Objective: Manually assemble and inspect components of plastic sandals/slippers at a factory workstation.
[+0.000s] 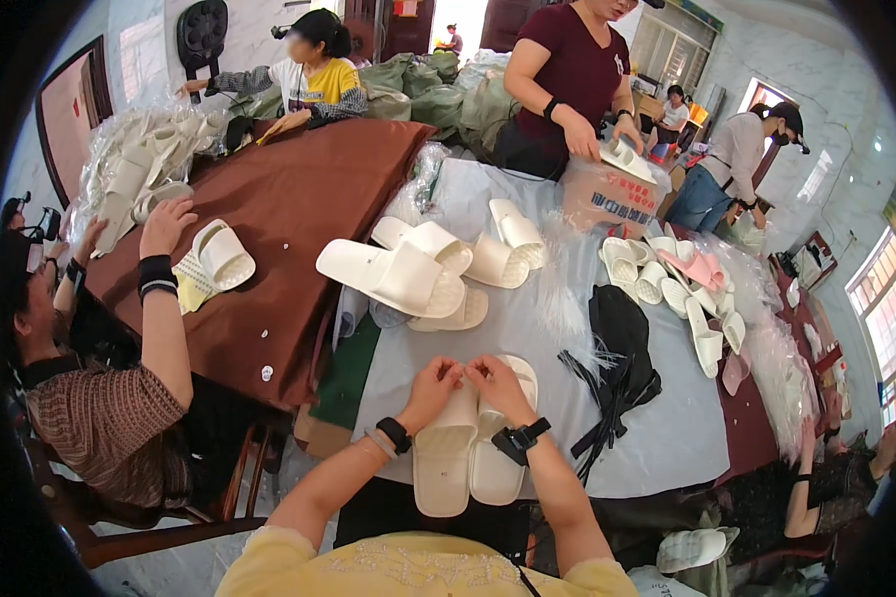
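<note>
A pair of cream slide slippers lies side by side at the table's near edge, heels toward me: the left slipper [442,473] and the right slipper [496,476]. Over their straps, my left hand [432,388] and my right hand [500,386] meet, thumbs and fingertips pinched close together. Whatever is between the fingertips is too small to make out. The hands partly cover both straps. Just beyond, several more cream slippers [393,277] lie loosely heaped, some overlapping.
To the right lie a bundle of black straps [617,363], clear plastic strands [572,323] and a slipper heap with a pink slipper [702,269]. A co-worker handles a slipper over a printed bag [607,194]. On the left, another reaches across a brown-covered table [299,209].
</note>
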Available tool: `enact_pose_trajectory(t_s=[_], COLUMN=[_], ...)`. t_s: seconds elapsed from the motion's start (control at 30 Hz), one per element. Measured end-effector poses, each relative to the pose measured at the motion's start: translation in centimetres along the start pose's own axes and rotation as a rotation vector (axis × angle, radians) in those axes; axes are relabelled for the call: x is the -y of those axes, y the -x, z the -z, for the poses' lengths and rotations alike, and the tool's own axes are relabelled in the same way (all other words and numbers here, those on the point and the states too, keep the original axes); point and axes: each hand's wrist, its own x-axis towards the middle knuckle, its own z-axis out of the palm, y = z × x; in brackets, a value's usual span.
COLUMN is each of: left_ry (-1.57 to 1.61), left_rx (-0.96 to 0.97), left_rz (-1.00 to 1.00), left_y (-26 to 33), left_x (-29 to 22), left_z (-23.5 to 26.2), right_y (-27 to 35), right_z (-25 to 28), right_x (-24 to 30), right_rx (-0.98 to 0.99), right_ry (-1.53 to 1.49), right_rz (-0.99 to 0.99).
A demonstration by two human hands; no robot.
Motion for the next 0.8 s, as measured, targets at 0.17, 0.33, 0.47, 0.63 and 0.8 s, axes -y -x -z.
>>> enact_pose_trajectory(t_s=[0.17, 0.33, 0.47, 0.63, 0.8], left_ry=[0.198, 0.248, 0.113, 0.081, 0.155], left_rx=[-0.05, -0.092, -0.274, -0.33, -0.292], left_rz=[0.036, 0.048, -0.106, -0.094, -0.032], left_y=[0.0, -0.2, 0.5, 6.3, 12.0], left_x=[-0.1, 0.1, 0.2, -1.3, 0.3], left_z=[0.3, 0.5, 1.7, 5.7, 7.0], right_y=[-0.1, -0.5, -0.7, 2.9, 8.9], right_z=[0.0, -0.2, 0.6, 4.9, 4.4], right_x=[-0.5, -1.1, -1.0, 4.2, 3.3], right_rx=[-0.04, -0.056, -0.22, -0.127, 0.405], right_ry=[-0.082, -0.103, -0.161, -0.222, -0.025], right_rz=[0.01, -0.038, 0.112, -0.023, -0.16])
